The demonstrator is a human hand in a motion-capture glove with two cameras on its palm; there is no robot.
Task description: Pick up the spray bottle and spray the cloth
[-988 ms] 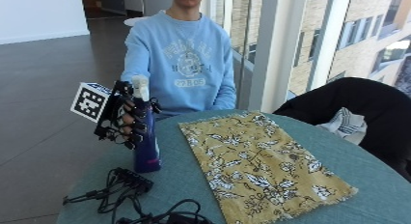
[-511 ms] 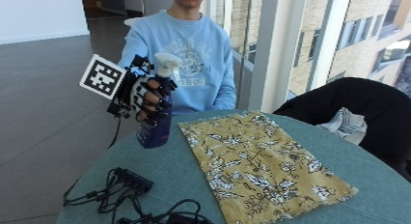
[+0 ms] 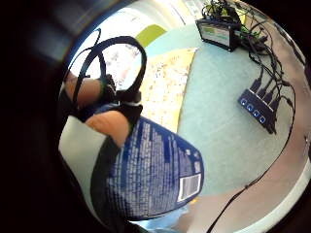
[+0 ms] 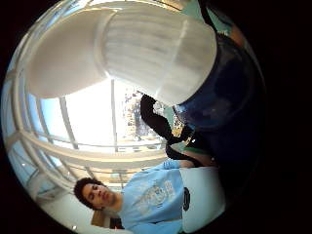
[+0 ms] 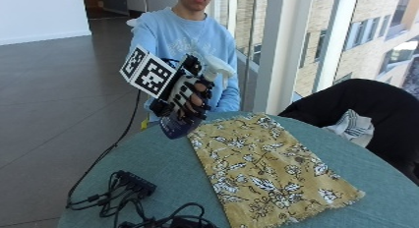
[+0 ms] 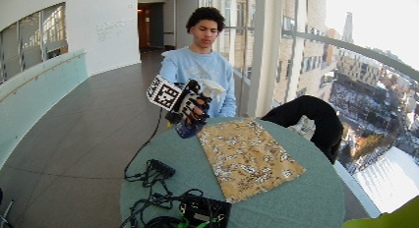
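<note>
One gloved right hand [image 5: 188, 93] has the spray bottle [image 5: 190, 107] up off the table [image 5: 164, 159], its fingers [image 5: 196, 98] wrapped round the neck and upper body so the white nozzle [image 5: 218, 68] sticks out above the knuckles toward the cloth side. The bottle is tilted, its base hanging just over the near corner of the cloth [image 5: 268, 166], which looks like a hold meant for aiming the nozzle down at the fabric; whether a finger sits on the trigger I cannot tell. From the palm, the bottle is dark blue with a printed label and barcode [image 3: 189, 187] and a ribbed white collar [image 4: 156, 48] under the head. The cloth lies flat, mustard yellow with a pale floral print and frayed edges.
</note>
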